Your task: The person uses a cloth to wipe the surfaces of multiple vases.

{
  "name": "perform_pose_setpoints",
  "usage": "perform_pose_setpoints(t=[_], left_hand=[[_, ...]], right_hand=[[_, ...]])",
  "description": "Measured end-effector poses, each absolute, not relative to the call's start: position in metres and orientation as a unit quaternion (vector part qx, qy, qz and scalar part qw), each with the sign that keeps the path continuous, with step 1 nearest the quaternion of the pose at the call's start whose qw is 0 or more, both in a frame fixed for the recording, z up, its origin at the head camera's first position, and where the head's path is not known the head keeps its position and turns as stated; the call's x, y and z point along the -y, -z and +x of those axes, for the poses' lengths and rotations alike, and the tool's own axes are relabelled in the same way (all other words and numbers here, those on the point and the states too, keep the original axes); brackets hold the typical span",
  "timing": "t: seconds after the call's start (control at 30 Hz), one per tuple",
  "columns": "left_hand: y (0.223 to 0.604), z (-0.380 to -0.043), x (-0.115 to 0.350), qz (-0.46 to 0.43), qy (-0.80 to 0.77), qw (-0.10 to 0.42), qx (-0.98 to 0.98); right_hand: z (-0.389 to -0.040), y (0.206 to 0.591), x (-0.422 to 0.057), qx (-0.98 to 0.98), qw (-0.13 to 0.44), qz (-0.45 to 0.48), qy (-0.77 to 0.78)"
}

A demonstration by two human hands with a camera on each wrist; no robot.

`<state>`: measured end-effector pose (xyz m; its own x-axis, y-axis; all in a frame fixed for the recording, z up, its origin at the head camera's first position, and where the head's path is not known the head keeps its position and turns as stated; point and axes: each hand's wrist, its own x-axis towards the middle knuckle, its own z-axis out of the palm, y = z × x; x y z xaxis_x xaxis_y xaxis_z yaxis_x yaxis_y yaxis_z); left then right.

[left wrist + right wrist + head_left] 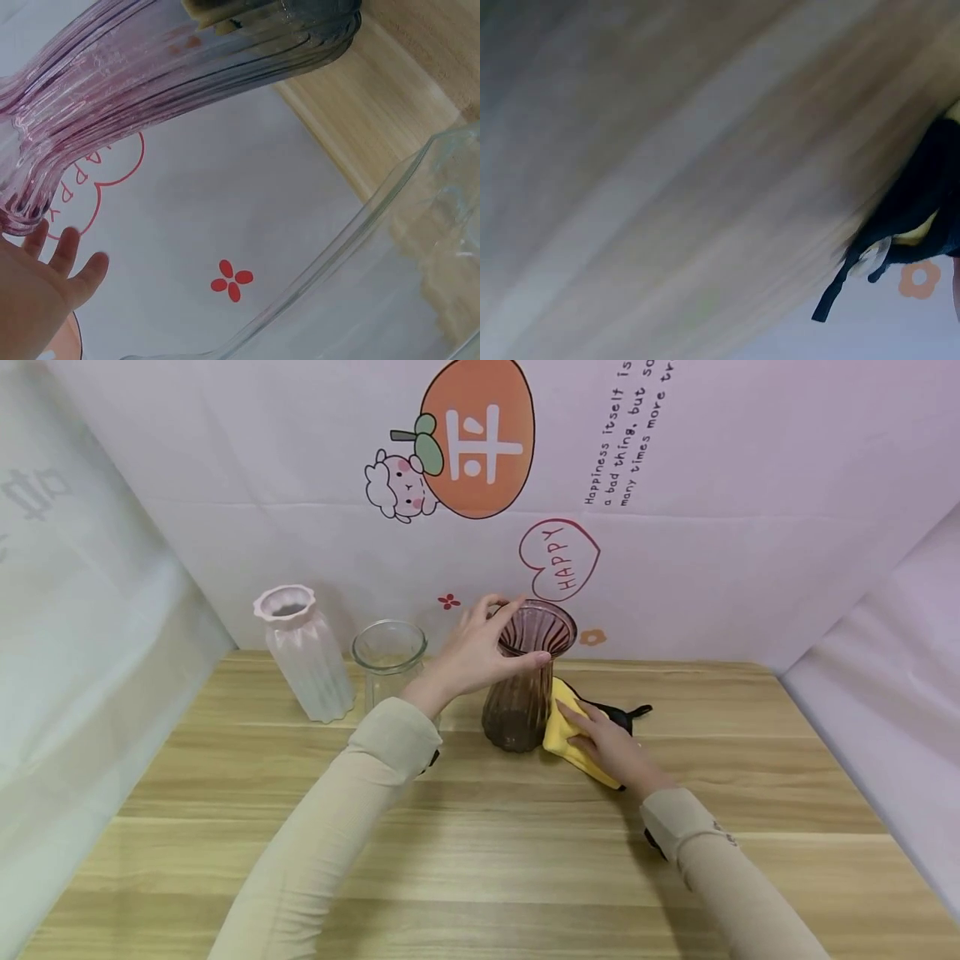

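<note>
A brownish-purple ribbed glass vase [517, 710] stands upright near the back of the wooden table. My left hand [483, 652] spans its flared rim from the left, thumb across the front and fingers at the far side. Seen from the left wrist, several fingers of that hand [52, 289] spread beside the rim. Right of the vase base, my right hand [611, 743] grips a soft yellow-and-black cloth [562, 731] against the lower glass. The cloth's black side and dangling strap [832, 292] show in the right wrist view, where the right hand is mostly hidden.
A clear glass vase [390, 647] is left of the ribbed one, partly behind my left forearm. Farther left, a whitish-pink pleated vase [303, 664] leans slightly. The white printed backdrop [300, 543] rises directly behind the table [487, 877], with white sheets at both sides.
</note>
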<state>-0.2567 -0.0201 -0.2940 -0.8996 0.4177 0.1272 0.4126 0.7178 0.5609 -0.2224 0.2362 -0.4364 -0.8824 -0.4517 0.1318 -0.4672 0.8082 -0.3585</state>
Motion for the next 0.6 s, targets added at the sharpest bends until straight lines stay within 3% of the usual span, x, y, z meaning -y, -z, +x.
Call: perform_pose_setpoints(t=[0.4, 0.6], left_hand=[[0.29, -0.256, 0.02, 0.235, -0.29, -0.004, -0.928], [0.286, -0.257, 0.021, 0.242, -0.296, 0.018, -0.924]], right_hand=[[-0.227, 0.427, -0.227, 0.896, 0.2, 0.295, -0.264], [-0.229, 0.407, -0.219, 0.887, 0.223, 0.264, -0.306]])
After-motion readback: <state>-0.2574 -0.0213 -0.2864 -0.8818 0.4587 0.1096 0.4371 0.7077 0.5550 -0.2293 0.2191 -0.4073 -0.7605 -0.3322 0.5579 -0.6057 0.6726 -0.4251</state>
